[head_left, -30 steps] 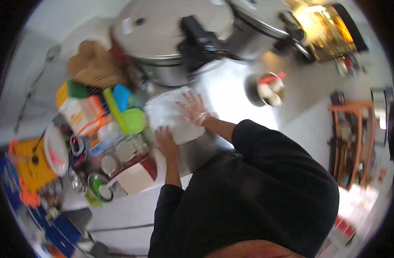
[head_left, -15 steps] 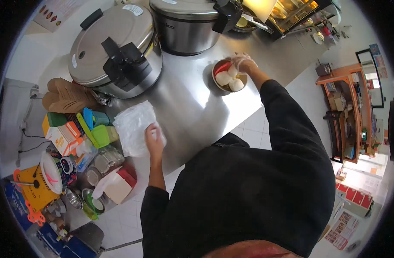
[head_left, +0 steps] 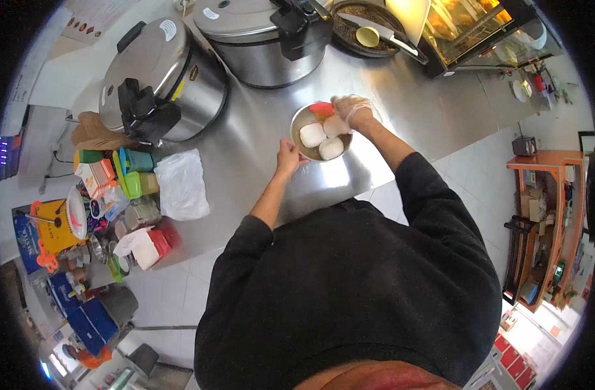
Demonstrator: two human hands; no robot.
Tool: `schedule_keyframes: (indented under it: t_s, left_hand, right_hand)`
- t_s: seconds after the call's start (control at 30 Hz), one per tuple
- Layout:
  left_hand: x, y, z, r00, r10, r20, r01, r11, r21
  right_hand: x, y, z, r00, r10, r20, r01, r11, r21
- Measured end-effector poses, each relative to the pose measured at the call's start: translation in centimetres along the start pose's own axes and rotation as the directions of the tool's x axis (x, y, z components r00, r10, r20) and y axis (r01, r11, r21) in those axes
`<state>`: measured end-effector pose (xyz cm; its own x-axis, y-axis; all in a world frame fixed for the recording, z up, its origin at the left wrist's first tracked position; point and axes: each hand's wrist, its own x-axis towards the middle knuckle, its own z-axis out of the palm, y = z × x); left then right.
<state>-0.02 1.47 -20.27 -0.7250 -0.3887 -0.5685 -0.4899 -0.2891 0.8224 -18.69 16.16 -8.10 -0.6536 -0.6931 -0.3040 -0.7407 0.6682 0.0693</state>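
Observation:
A round metal bowl on the steel counter holds white round balls that look like rice or dough. A smooth red piece, its kind unclear, lies at the bowl's far side. At the near left, my bare left hand grips the rim with its fingers closed. My right hand, in a clear plastic glove, bends over the far right rim beside the red piece and one ball. Its fingers are curled; what they hold is hidden. A crumpled white plastic bag lies flat to the left, apart from both hands.
Two large steel cookers with black latches stand along the back. Behind the bowl is a dark round tray bearing a knife and a light green ladle. A lit display case is at back right. Containers and a box crowd the left.
My left hand has left the plastic bag and moved right to the bowl's rim. The bowl sits a little nearer to me, with my right hand still at its far right. The view has shifted.

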Motion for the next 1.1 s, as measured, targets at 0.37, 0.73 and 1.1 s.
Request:
schedule_keyframes:
  t_s: [0.37,0.73,1.1]
  left_hand:
    - [-5.2,-3.1,6.5,0.994,0.045,-0.102,-0.068,0.969,-0.238]
    - [-5.7,-3.5,6.7,1.0,0.021,-0.003,-0.02,0.928,-0.371]
    - [-3.8,-3.8,8.4,0.994,0.092,0.062,-0.046,0.853,-0.521]
  right_hand:
    - [-3.6,0.9,3.6,0.973,0.12,0.195,-0.181,0.925,0.333]
    - [-6.3,0.3,0.9,0.995,-0.048,0.085,0.03,0.979,0.203]
    - [-2.5,-2.5,8.7,0.936,-0.336,0.102,0.336,0.942,0.015]
